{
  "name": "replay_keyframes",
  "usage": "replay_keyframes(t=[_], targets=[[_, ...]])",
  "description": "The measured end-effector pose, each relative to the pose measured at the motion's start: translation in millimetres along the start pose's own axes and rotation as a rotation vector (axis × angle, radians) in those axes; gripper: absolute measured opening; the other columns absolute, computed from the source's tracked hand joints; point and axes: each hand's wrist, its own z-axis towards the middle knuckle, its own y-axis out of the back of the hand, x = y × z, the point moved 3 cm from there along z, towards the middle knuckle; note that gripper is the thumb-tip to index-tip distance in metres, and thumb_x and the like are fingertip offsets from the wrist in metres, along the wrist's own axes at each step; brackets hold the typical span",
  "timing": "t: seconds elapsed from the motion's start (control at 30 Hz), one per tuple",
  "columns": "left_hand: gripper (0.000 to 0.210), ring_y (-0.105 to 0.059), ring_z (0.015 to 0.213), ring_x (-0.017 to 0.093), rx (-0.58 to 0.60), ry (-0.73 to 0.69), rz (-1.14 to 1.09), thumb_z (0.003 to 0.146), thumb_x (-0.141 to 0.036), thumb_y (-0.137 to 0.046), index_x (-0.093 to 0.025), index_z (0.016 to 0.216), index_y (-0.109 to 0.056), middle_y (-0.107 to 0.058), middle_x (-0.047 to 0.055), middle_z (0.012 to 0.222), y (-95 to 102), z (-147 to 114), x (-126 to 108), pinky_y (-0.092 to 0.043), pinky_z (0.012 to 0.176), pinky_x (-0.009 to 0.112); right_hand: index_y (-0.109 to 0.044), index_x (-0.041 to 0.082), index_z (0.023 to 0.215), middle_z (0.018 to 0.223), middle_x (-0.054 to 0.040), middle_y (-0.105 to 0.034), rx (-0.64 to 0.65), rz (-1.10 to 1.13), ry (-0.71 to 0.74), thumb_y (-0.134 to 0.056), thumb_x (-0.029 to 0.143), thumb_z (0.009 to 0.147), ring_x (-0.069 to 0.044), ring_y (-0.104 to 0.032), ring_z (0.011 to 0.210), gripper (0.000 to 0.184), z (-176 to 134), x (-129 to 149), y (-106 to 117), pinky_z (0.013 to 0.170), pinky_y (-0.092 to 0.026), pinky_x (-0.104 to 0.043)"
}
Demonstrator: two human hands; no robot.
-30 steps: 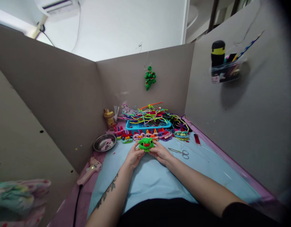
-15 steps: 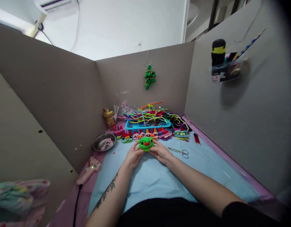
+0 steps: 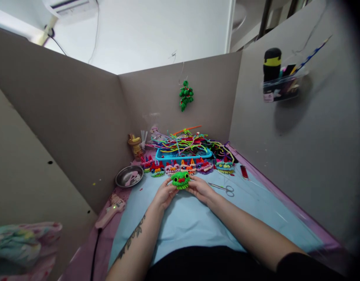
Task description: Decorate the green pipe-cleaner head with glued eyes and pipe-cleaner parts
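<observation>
Between my hands, above the blue cloth (image 3: 194, 222), is a green pipe-cleaner animal head (image 3: 180, 180) with round dark eyes and a red nose or mouth. My left hand (image 3: 165, 192) grips its left side, and my right hand (image 3: 201, 189) grips its right side. The fingertips are partly hidden behind it. Just beyond stands a row of similar colourful heads, among them an orange one (image 3: 188, 166) and a purple-and-red one (image 3: 204, 166). Scissors (image 3: 223, 189) lie to the right of my right hand.
A blue tray (image 3: 184, 157) heaped with pipe cleaners (image 3: 182, 142) stands at the back. On the left are a metal bowl (image 3: 121, 180) and a pink glue gun (image 3: 111, 214) with a cord. A red-handled tool (image 3: 243, 171) lies right. Grey partitions enclose the table.
The green head has tipped slightly in my hands, so its face and lower fringe show a little differently. Both hands keep their hold. The camera view has shifted very slightly.
</observation>
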Motion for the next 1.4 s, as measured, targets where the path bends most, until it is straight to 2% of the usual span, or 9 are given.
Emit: replay_keyframes(t=[0.2, 0.33, 0.53, 0.6, 0.7, 0.8, 1.03, 1.23, 1.4], targets=[[0.052, -0.064, 0.08, 0.019, 0.013, -0.043, 0.218, 0.053, 0.001, -0.058, -0.016, 0.102, -0.057, -0.066, 0.008, 0.098, 5.4, -6, -6, -0.05, 0.07, 0.029, -0.059, 0.014, 0.09, 0.065, -0.0008, -0.063, 0.147, -0.403, -0.117, -0.058, 0.008, 0.064, -0.01, -0.059, 0.051, 0.027, -4, 7, 7, 0.05, -0.048, -0.021], [0.053, -0.062, 0.092, 0.024, -0.074, -0.139, 0.52, 0.053, 0.002, -0.055, -0.015, 0.102, -0.061, -0.065, 0.01, 0.109, 13.7, -8, -13, -0.049, 0.078, 0.031, -0.057, 0.014, 0.096, 0.066, 0.001, -0.06, 0.029, -0.617, -0.007, -0.059, 0.009, 0.065, -0.008, -0.055, 0.047, 0.031, -2, 11, 17, 0.049, -0.046, -0.02], [0.065, -0.053, 0.113, 0.028, -0.154, -0.182, 0.752, 0.056, 0.001, -0.053, -0.013, 0.118, -0.056, -0.057, 0.014, 0.122, 22.4, -9, -19, -0.044, 0.089, 0.035, -0.053, 0.014, 0.106, 0.099, -0.0081, -0.061, -0.057, -0.769, 0.063, -0.055, 0.006, 0.065, -0.008, -0.057, 0.053, 0.042, 6, 8, 25, 0.051, -0.045, -0.02], [0.071, -0.044, 0.122, 0.028, -0.099, -0.243, 0.781, 0.056, 0.001, -0.053, -0.018, 0.125, -0.051, -0.049, 0.012, 0.132, 20.6, -13, -24, -0.041, 0.093, 0.036, -0.052, 0.014, 0.109, 0.095, -0.0071, -0.062, -0.051, -0.796, 0.084, -0.054, 0.006, 0.064, -0.008, -0.057, 0.053, 0.046, 8, 8, 28, 0.05, -0.044, -0.02], [0.083, -0.036, 0.129, 0.027, 0.103, -0.269, 0.812, 0.057, -0.001, -0.058, -0.024, 0.135, -0.038, -0.041, 0.01, 0.139, 15.0, -18, -24, -0.036, 0.099, 0.036, -0.048, 0.014, 0.114, 0.074, -0.0009, -0.062, 0.001, -0.824, 0.109, -0.055, 0.009, 0.065, -0.01, -0.055, 0.05, 0.049, 9, 6, 30, 0.049, -0.042, -0.02], [0.091, -0.041, 0.124, 0.027, 0.218, -0.264, 0.838, 0.059, -0.009, -0.067, -0.023, 0.139, -0.028, -0.039, 0.014, 0.139, 12.9, -18, -18, -0.036, 0.098, 0.036, -0.043, 0.015, 0.117, 0.062, 0.0039, -0.058, 0.052, -0.805, 0.11, -0.056, 0.013, 0.066, -0.011, -0.054, 0.048, 0.053, 8, 3, 29, 0.049, -0.041, -0.021], [0.086, -0.041, 0.122, 0.028, 0.036, -0.399, 0.893, 0.058, -0.016, -0.072, -0.019, 0.135, -0.034, -0.042, 0.015, 0.134, 15.8, -6, -15, -0.036, 0.097, 0.039, -0.044, 0.017, 0.114, 0.082, 0.0003, -0.059, 0.046, -0.589, 0.186, -0.057, 0.012, 0.065, -0.008, -0.053, 0.057, 0.05, 12, -1, 19, 0.054, -0.041, -0.02], [0.061, -0.038, 0.126, 0.027, -0.103, -0.399, 0.738, 0.067, -0.015, -0.065, -0.025, 0.125, -0.047, -0.045, 0.011, 0.135, 20.7, -11, -34, -0.035, 0.097, 0.039, -0.056, 0.018, 0.101, 0.097, -0.0058, -0.06, -0.011, -0.891, 0.424, -0.056, 0.01, 0.067, -0.016, -0.058, 0.085, 0.034, 12, 9, 22, 0.074, -0.047, -0.028], [0.075, -0.036, 0.128, 0.027, 0.088, -0.353, 0.734, 0.056, -0.005, -0.07, -0.025, 0.125, -0.048, -0.046, 0.01, 0.135, 17.7, -14, -30, -0.033, 0.1, 0.037, -0.055, 0.02, 0.111, 0.115, -0.0084, -0.057, 0.063, -1.076, 0.569, -0.059, 0.009, 0.066, -0.022, -0.053, 0.106, 0.047, 9, 9, 19, 0.085, -0.045, -0.035]])
